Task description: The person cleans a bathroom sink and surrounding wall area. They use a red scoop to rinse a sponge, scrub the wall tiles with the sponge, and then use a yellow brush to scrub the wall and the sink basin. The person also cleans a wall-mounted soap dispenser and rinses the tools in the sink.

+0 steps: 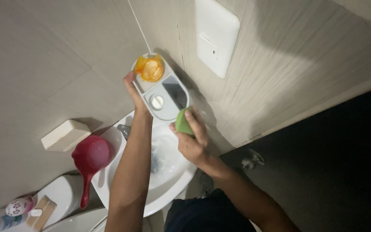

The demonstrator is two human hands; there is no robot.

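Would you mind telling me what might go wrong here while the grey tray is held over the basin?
The left hand grips the grey divided tray by one edge only, so it may slip into the white basin. The tray looks tilted, so the orange cup resting in its end compartment could tumble out. The right hand pressing the green sponge against the rim may push the tray loose.

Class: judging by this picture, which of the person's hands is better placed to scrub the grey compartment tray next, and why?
The right hand, probably: its fingers already grip the green sponge at the grey plastic compartment tray's lower edge. The left hand is busy steadying that tray above the white sink.
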